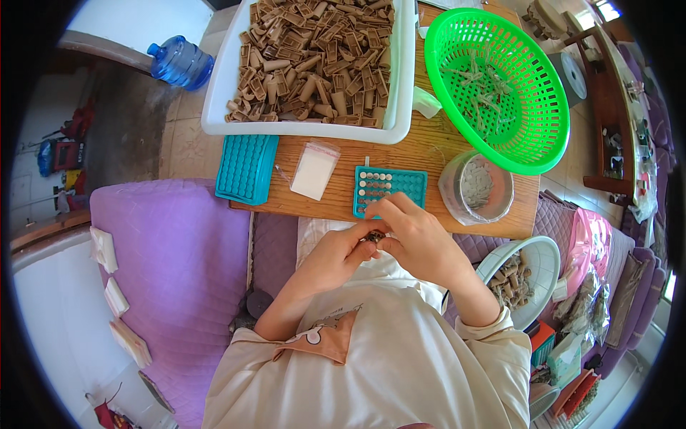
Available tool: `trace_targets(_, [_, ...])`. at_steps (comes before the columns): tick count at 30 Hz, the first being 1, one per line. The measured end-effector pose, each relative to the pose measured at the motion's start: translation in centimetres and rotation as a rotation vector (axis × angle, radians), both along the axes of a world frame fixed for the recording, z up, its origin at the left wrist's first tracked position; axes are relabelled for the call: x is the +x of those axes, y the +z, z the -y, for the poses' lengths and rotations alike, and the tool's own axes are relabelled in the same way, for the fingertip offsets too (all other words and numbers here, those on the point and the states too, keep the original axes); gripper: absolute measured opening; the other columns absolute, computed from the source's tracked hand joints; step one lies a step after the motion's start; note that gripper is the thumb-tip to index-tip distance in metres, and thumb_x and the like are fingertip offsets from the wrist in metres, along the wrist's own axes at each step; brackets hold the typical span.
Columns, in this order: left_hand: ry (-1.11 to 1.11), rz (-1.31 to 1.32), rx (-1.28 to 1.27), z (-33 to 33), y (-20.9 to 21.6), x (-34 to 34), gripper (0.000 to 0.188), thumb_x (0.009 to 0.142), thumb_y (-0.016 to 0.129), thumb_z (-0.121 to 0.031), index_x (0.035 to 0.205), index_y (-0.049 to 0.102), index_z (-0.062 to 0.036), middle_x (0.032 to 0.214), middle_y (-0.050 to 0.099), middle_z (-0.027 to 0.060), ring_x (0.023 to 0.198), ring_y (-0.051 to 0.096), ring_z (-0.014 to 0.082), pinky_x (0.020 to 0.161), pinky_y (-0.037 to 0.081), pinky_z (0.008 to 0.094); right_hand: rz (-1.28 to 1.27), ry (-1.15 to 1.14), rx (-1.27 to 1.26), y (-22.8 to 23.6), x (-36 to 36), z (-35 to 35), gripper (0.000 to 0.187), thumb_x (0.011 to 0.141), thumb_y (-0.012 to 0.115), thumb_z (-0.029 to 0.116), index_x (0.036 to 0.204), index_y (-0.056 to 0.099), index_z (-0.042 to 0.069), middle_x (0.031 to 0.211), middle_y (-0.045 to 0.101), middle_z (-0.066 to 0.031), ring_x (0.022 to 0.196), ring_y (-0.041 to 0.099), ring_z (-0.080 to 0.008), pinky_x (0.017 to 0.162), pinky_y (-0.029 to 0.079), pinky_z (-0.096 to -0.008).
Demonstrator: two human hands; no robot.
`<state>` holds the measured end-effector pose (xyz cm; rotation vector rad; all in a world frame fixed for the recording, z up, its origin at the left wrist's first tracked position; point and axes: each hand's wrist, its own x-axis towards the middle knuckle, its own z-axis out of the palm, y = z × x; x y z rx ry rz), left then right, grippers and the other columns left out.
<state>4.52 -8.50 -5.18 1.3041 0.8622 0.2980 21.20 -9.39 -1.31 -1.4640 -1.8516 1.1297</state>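
A small dark piece [374, 236] was pinched between the fingers of the left hand [344, 254] and right hand [414, 232], held before the teal tray [412, 187]. The work appeared partly done: round pieces [375, 179] had been seated in the tray's left cells, the right ones left unfilled. The tray's near edge was partly hidden by the right hand. Beyond, brown parts [314, 64] were heaped in a white bin [307, 131], beside a green basket [434, 61].
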Motion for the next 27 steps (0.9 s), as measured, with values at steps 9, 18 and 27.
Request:
trace_targets(9, [0.007, 0.093, -0.141, -0.5, -0.5, -0.6, 0.024, 0.086, 0.041, -0.004, 0.109, 0.045, -0.0011, 0.091, 0.057, 0.0087, 0.076, 0.059, 0.014, 0.066, 0.047, 0.0261, -0.091, 0.223, -0.189, -0.8, 0.5, -2.3, 0.035, 0.068, 0.056, 0.002, 0.101, 0.049, 0.005, 0.081, 0.059, -0.0134, 0.075, 0.058, -0.0304, 0.064, 0.046, -0.0349])
trace_targets(18, [0.234, 0.396, -0.446, -1.7, -1.1, -2.8, 0.022, 0.083, 0.039, -0.003, 0.104, 0.047, -0.003, 0.091, 0.055, 0.0069, 0.079, 0.057, 0.0137, 0.07, 0.046, 0.0239, -0.108, 0.322, 0.043, 1.3, 0.0, -10.0, 0.029, 0.07, 0.062, 0.013, 0.096, 0.055, 0.002, 0.077, 0.06, -0.0112, 0.071, 0.06, -0.0234, 0.065, 0.048, -0.0316])
trace_targets(27, [0.34, 0.342, -0.501, -1.2, -2.2, -3.9, 0.019, 0.082, 0.039, -0.004, 0.099, 0.047, -0.0025, 0.088, 0.056, 0.0087, 0.077, 0.058, 0.0157, 0.07, 0.048, 0.0274, 0.188, 0.22, 0.202, -3.7, -3.5, -20.9, 0.018, 0.072, 0.056, 0.007, 0.089, 0.058, 0.004, 0.077, 0.061, -0.0099, 0.072, 0.059, -0.0253, 0.066, 0.047, -0.0335])
